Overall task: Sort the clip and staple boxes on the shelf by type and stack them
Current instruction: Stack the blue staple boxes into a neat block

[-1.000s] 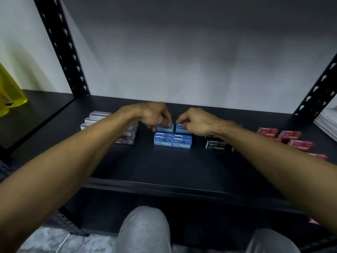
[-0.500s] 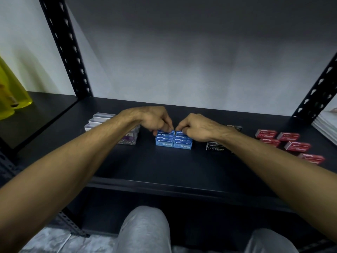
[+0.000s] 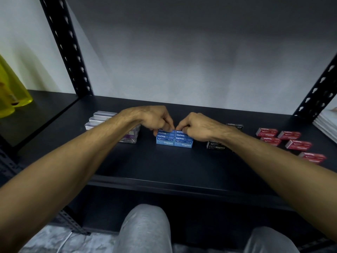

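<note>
Both hands (image 3: 156, 118) have lowered onto blue staple boxes (image 3: 174, 140), fingers curled.

The shelf (image 3: 164, 167) has a broad bare band along its near edge, running the full width in front of every box. Behind it, the blue staple boxes (image 3: 174, 141) stand mid-shelf as a stack, with both hands, the left hand (image 3: 155, 117) and right hand (image 3: 197, 125), on top and both forearms slanting in over the near band. Open gaps lie either side of the stack: left, toward the clear boxes (image 3: 102, 119); right, toward the black staple boxes (image 3: 216, 146). Scattered red boxes (image 3: 291, 141) crowd the right end. The far strip by the wall is bare. Black uprights (image 3: 67, 46) close the far corners.
</note>
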A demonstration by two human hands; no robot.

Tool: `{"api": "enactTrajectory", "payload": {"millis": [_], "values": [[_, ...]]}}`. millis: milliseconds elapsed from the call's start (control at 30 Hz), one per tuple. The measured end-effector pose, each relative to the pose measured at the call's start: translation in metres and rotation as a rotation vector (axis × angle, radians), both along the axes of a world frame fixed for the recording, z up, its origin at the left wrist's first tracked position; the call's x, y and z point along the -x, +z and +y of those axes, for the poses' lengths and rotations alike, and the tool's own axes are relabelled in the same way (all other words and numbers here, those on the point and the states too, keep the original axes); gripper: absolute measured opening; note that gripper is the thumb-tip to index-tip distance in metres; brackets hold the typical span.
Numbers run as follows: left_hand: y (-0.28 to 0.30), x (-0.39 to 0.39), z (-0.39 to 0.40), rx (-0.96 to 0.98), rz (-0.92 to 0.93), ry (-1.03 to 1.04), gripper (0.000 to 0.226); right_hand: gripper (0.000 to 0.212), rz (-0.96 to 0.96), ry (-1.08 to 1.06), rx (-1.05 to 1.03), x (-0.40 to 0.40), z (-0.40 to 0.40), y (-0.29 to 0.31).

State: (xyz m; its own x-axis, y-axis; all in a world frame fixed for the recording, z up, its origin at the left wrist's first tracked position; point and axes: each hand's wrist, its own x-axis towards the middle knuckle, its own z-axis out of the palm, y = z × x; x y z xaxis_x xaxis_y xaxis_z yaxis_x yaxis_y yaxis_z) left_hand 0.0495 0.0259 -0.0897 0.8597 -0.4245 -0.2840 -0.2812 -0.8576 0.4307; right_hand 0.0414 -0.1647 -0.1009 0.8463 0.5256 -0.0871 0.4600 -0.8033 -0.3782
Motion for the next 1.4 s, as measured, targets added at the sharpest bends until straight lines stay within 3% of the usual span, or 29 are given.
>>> {"api": "enactTrajectory", "payload": {"millis": [500, 667, 867, 1400], "values": [[-0.002, 0.001, -0.001, 0.034, 0.013, 0.02, 0.018, 0.041, 0.02, 0.004, -0.011, 0.003, 0.0, 0.001], [0.002, 0.008, 0.001, 0.024, 0.019, 0.04, 0.023, 0.029, 0.094, -0.014, -0.025, 0.004, -0.003, 0.003], [0.006, 0.024, 0.002, -0.064, 0.057, 0.015, 0.054, 0.058, 0.076, 0.032, 0.059, 0.009, -0.008, 0.002], [-0.004, 0.025, -0.002, -0.134, -0.078, -0.005, 0.043, 0.045, -0.052, 0.048, 0.078, 0.007, -0.003, -0.01]]}}
